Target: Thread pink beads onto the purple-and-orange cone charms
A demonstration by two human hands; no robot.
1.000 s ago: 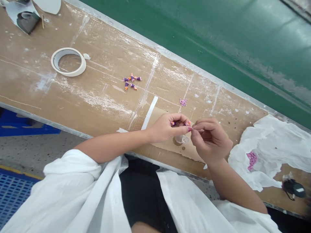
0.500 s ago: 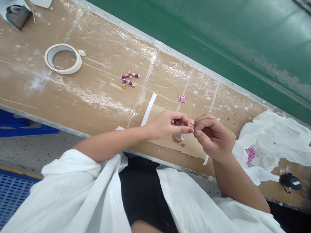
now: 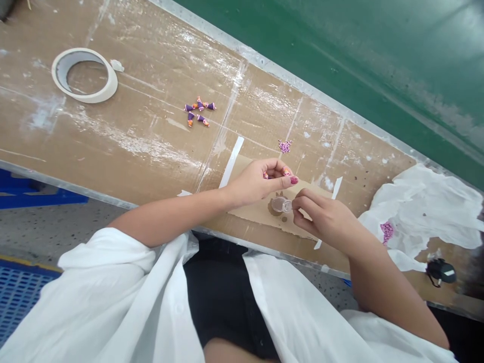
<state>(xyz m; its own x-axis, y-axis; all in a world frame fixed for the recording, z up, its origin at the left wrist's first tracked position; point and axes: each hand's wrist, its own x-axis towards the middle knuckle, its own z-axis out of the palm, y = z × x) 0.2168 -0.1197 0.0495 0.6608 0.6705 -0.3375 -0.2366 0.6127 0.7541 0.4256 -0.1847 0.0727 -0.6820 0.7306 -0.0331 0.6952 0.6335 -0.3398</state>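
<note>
At the near edge of the brown, cardboard-covered table (image 3: 151, 174), beyond the white shirt (image 3: 113, 292) and black top (image 3: 219, 292), lies a flat piece of brown card (image 3: 253, 214) with white tape strips (image 3: 231, 162) at its sides. On it is a small, clear, round container (image 3: 279, 204), with dark spots on the card around it. The right hand (image 3: 327, 217) is at its rim, thumb and forefinger drawn close together; whether they touch the rim or pinch anything cannot be told.

Just beyond, the left hand (image 3: 257, 184) is curled above the card, fingers bent and thumb near the fingertips, holding small purple-and-orange figures (image 3: 286, 171); two spots of them show, one by the fingertips, one deeper in the palm.

To the right, a crumpled white sheet (image 3: 427, 206) bears a patch of tiny pink-purple beads (image 3: 386, 232), with a black rounded object (image 3: 440, 271) near its lower edge. Past the hands sits a small loose pile of similar pink beads (image 3: 285, 146).

Farther left lies a cluster of about five purple figures with orange parts (image 3: 203, 120), then a cream tape roll (image 3: 85, 75). The work looks partway along: the cluster lies set apart, other figures are in hand, and both bead heaps lie unused. A green surface (image 3: 340, 75) runs behind.
</note>
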